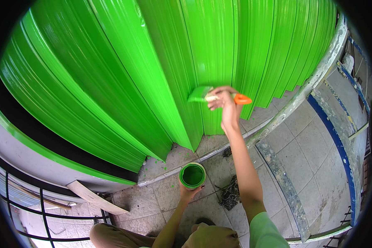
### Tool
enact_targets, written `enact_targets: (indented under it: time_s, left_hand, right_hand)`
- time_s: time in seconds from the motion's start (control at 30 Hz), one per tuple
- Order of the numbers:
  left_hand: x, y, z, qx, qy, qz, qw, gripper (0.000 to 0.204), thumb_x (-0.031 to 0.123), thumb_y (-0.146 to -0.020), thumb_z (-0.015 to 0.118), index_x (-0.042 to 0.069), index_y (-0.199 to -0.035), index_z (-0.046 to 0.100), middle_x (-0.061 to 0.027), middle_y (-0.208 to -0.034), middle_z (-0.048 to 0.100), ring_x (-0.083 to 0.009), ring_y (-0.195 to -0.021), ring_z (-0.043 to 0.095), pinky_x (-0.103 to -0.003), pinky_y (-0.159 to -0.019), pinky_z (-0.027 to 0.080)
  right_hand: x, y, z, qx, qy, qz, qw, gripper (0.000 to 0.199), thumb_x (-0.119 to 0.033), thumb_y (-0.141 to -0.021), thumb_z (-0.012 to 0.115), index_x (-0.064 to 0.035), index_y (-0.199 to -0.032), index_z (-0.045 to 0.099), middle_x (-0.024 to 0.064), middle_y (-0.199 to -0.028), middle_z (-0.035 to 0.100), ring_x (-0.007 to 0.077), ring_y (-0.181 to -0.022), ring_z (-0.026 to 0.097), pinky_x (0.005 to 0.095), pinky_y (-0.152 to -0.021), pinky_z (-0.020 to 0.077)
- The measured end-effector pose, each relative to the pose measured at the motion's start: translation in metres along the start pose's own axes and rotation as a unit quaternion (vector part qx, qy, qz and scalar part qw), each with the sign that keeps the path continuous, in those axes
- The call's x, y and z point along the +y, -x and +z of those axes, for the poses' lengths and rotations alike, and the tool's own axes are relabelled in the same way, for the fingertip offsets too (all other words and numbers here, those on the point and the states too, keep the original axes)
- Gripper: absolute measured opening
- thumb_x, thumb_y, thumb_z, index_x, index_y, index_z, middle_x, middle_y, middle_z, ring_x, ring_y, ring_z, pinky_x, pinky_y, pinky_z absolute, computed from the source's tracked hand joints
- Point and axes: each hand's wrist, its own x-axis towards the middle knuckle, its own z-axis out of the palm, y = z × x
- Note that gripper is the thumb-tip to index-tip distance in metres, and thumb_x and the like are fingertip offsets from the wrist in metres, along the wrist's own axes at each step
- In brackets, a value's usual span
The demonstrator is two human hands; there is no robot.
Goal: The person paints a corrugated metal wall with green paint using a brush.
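Observation:
A paintbrush (201, 94) with an orange handle end is gripped in my right hand (224, 100). Its bristles are coated in bright green and lie against a folded metal panel (169, 82) painted the same green. Lower down, my left hand (188, 191) is wrapped round an open can of green paint (193, 175), held upright above the tiled floor. Dark green paint shows inside the can. My left fingers are partly hidden behind it.
Green drips dot the floor (157, 167) along the panel's lower edge. A wooden plank (97, 197) leans at the lower left beside a black metal grid (43, 213). A paint-spattered blue ladder (339, 144) stands at right. A dark speckled cloth-like thing (230, 194) lies beside my right forearm.

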Motion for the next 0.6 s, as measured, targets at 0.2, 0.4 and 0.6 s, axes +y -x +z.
enact_targets:
  time_s: [0.2, 0.4, 0.6]
  left_hand:
    - [0.011, 0.002, 0.014, 0.015, 0.023, 0.015, 1.000, 0.076, -0.006, -0.060, 0.082, 0.004, -0.121, 0.037, -0.0072, -0.111, 0.057, -0.0160, -0.100, 0.058, -0.031, -0.083, 0.052]
    - [0.017, 0.001, 0.013, 0.020, 0.024, 0.014, 0.999, 0.080, -0.005, -0.059, 0.083, 0.005, -0.123, 0.035, -0.0070, -0.115, 0.055, -0.0171, -0.102, 0.057, -0.032, -0.086, 0.050]
    - [0.014, 0.002, 0.020, 0.004, -0.003, 0.024, 1.000, 0.081, -0.006, -0.059, 0.082, 0.005, -0.123, 0.035, -0.0068, -0.115, 0.054, -0.0171, -0.103, 0.057, -0.032, -0.086, 0.050]
  right_hand:
    - [-0.037, -0.023, 0.016, -0.024, -0.050, -0.134, 0.989, 0.023, -0.012, -0.082, 0.041, 0.0029, -0.091, 0.056, 0.0182, -0.084, 0.063, 0.0228, -0.060, 0.062, 0.0308, -0.056, 0.0491]
    - [0.053, 0.012, -0.036, -0.008, -0.050, -0.066, 0.997, 0.024, -0.013, -0.083, 0.038, 0.0032, -0.086, 0.056, 0.0189, -0.080, 0.064, 0.0219, -0.057, 0.061, 0.0306, -0.052, 0.0484]
    - [0.048, 0.023, -0.064, 0.090, 0.052, 0.080, 0.991, 0.014, -0.009, -0.077, 0.053, 0.0021, -0.073, 0.060, 0.0146, -0.071, 0.064, 0.0164, -0.047, 0.057, 0.0259, -0.042, 0.0436]
